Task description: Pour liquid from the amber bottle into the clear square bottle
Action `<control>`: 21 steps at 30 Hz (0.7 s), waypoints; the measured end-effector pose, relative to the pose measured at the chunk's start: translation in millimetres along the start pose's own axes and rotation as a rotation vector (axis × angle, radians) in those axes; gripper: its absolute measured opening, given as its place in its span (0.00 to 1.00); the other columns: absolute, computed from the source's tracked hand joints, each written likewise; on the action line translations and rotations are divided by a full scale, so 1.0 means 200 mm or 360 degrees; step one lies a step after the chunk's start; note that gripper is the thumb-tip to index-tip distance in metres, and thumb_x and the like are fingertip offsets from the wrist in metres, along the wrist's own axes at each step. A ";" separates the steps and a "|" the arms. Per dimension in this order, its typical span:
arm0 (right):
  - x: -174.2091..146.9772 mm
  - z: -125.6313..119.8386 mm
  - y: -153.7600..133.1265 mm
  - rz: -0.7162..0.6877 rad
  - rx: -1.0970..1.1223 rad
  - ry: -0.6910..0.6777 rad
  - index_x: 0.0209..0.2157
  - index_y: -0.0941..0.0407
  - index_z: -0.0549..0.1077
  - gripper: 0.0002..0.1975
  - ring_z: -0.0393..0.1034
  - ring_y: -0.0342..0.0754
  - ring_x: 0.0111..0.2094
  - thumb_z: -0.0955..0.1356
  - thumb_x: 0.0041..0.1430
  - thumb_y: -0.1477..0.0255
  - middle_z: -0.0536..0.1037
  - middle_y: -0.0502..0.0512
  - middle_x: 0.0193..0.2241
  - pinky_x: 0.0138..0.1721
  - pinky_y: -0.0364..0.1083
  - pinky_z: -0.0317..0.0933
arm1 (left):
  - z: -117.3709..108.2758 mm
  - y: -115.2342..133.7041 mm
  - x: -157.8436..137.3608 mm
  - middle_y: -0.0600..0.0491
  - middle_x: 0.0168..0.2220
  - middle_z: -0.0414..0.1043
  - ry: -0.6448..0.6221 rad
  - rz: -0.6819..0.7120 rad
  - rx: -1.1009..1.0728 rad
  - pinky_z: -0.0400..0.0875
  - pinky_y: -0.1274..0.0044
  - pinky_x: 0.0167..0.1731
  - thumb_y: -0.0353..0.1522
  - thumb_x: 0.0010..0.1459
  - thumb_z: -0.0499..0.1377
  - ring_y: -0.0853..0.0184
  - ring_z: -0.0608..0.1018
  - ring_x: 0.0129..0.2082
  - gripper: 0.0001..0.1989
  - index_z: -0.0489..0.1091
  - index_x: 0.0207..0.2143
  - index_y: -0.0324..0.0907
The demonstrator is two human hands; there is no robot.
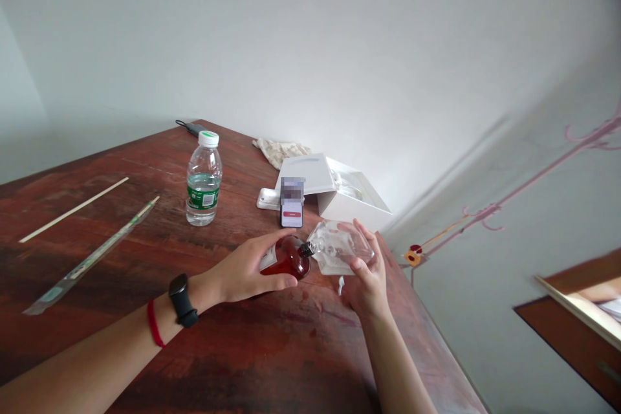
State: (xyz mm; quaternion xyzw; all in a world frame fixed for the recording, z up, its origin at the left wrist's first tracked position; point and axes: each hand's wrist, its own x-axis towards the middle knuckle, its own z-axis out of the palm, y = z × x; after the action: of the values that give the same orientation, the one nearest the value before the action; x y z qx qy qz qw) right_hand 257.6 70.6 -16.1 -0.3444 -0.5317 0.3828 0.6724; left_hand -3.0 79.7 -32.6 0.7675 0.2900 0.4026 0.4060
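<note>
My left hand (252, 270) is wrapped round a bottle of reddish-brown liquid (290, 257), partly hidden by my fingers, with a pale label and a dark neck. In my right hand (367, 278) is a clear glass bottle (339, 246), tilted on its side with its mouth towards the left. The two necks meet, or nearly so, between my hands; whether they touch I cannot tell. A small white piece (341, 285) shows beside my right fingers, its kind unclear.
On the dark wooden table (204, 362) a water bottle (202, 184) stands left of a propped phone (292, 204). Behind are a white box (354, 197) and a cloth (279, 152). Farther left lie a thin stick (75, 209) and a wrapped one (97, 255). A pink coat rack (528, 178) leans right.
</note>
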 end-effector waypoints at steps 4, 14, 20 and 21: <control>0.00 0.00 0.00 -0.0002 0.0007 0.0011 0.56 0.48 0.77 0.37 0.77 0.61 0.52 0.83 0.44 0.56 0.82 0.60 0.53 0.50 0.58 0.74 | 0.00 0.00 0.00 0.45 0.66 0.71 0.0016 -0.0006 -0.0019 0.65 0.58 0.66 0.48 0.59 0.70 0.47 0.74 0.64 0.43 0.61 0.70 0.47; 0.00 -0.01 0.01 -0.0034 -0.0078 -0.0020 0.58 0.47 0.75 0.37 0.75 0.64 0.55 0.81 0.48 0.53 0.80 0.60 0.55 0.54 0.64 0.71 | 0.00 0.00 0.00 0.45 0.66 0.71 0.0028 0.0001 -0.0012 0.63 0.58 0.67 0.48 0.58 0.71 0.48 0.74 0.64 0.42 0.61 0.70 0.46; 0.00 -0.01 0.01 -0.0022 -0.0064 -0.0012 0.57 0.48 0.76 0.37 0.75 0.63 0.54 0.81 0.46 0.54 0.80 0.60 0.55 0.53 0.62 0.71 | 0.00 0.01 0.00 0.45 0.66 0.71 -0.0017 -0.0015 0.0009 0.65 0.59 0.66 0.49 0.59 0.70 0.47 0.74 0.64 0.43 0.60 0.70 0.46; 0.00 -0.01 0.01 -0.0020 -0.0055 -0.0012 0.57 0.48 0.76 0.37 0.75 0.62 0.54 0.82 0.46 0.55 0.80 0.60 0.55 0.53 0.61 0.72 | 0.00 0.01 0.00 0.45 0.66 0.71 -0.0015 -0.0018 0.0000 0.65 0.59 0.66 0.49 0.59 0.70 0.47 0.74 0.64 0.43 0.60 0.70 0.46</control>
State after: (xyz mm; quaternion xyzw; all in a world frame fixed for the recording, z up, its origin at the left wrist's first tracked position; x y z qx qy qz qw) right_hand 259.2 71.0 -17.7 -0.3511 -0.5428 0.3706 0.6669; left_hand -3.4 79.1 -31.4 0.7677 0.2927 0.3966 0.4095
